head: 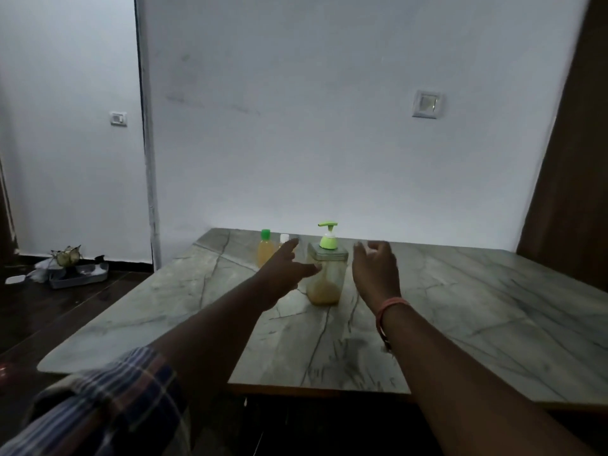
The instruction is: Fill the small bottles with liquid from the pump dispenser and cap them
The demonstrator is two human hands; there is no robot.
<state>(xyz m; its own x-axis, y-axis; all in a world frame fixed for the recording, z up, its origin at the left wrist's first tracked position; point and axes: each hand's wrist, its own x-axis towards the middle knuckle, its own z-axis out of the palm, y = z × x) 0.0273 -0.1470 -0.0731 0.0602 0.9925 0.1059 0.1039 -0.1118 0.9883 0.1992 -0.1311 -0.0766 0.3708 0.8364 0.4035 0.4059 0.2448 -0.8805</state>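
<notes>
A clear pump dispenser [326, 274] with a green pump head and yellowish liquid at its bottom stands on the marble-patterned table [460, 307]. Behind it to the left stand a small bottle with a green cap [266, 250], holding yellow liquid, and a small bottle with a white cap [284, 239], mostly hidden by my left hand. My left hand [285, 269] reaches forward with straight fingers, just left of the dispenser, holding nothing. My right hand [375, 269] hovers just right of the dispenser with loosely curved fingers, holding nothing.
A white wall runs right behind the table. On the dark floor at the left sits a grey tray [79, 274] with odds and ends. A brown panel [572, 159] stands at the right. A plaid sleeve [98, 406] covers my left upper arm.
</notes>
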